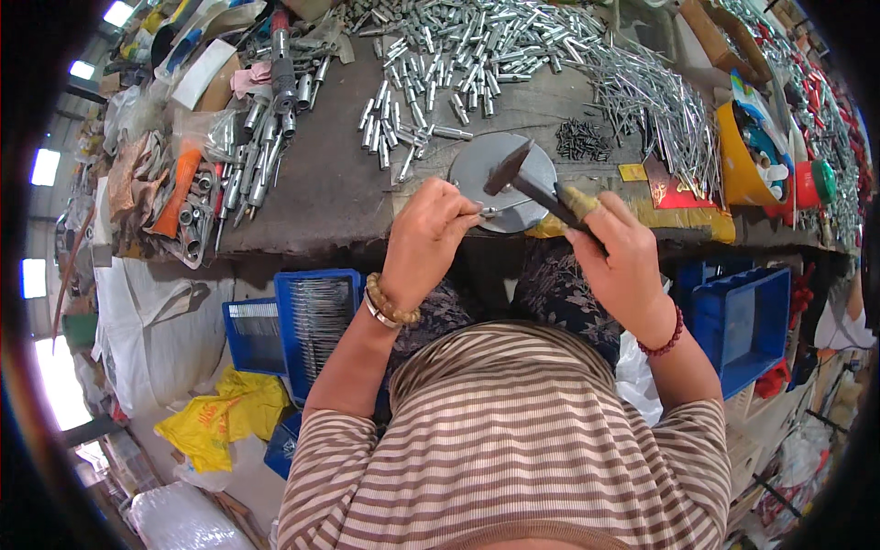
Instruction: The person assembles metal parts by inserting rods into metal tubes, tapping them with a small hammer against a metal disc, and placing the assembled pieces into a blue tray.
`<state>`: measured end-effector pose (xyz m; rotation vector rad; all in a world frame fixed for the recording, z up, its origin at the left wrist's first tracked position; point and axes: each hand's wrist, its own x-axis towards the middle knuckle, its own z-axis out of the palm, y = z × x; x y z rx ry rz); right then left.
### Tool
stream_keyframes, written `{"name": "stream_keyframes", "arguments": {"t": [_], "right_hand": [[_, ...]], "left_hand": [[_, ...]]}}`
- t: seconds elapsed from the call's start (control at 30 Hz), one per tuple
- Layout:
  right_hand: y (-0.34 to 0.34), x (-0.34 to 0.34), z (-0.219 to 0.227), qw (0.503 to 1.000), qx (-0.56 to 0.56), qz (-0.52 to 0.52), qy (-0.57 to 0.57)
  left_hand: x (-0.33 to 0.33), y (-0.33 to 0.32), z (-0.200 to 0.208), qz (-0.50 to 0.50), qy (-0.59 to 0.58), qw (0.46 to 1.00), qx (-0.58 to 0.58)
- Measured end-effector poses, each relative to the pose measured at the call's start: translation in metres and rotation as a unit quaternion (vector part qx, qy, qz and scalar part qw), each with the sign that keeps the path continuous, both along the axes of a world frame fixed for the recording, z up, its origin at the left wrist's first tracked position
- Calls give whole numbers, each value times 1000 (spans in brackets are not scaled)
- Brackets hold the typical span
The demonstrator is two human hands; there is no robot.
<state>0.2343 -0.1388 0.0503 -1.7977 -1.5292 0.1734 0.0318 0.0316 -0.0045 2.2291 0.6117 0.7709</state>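
Note:
At the table's near edge, my left hand (424,229) pinches a small silver metal part (490,212) between thumb and fingers. The part lies over the near side of a round grey metal disc (477,156); whether it touches the disc I cannot tell. My right hand (619,261) is wrapped round the dark handle of a hammer (541,192). The hammer's head is above the disc, beyond the part and apart from it. Some yellowish wrapping (577,202) shows at a finger of my right hand.
Silver metal sleeves (431,69) are heaped beyond the disc. Thin rods (655,101) and small black pieces (582,139) lie right of it. An orange-handled tool (179,188) lies at left, a yellow container (738,160) stands at right. Blue crates (316,275) sit below the table.

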Motion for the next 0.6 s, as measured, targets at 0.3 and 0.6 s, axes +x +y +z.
{"name": "stream_keyframes", "arguments": {"t": [0.3, 0.6], "right_hand": [[36, 38, -24, 999, -35, 6, -40], [36, 13, -29, 985, -36, 40, -162]], "left_hand": [[1, 0, 4, -16, 49, 993, 109], [2, 1, 4, -15, 44, 991, 123]]}}
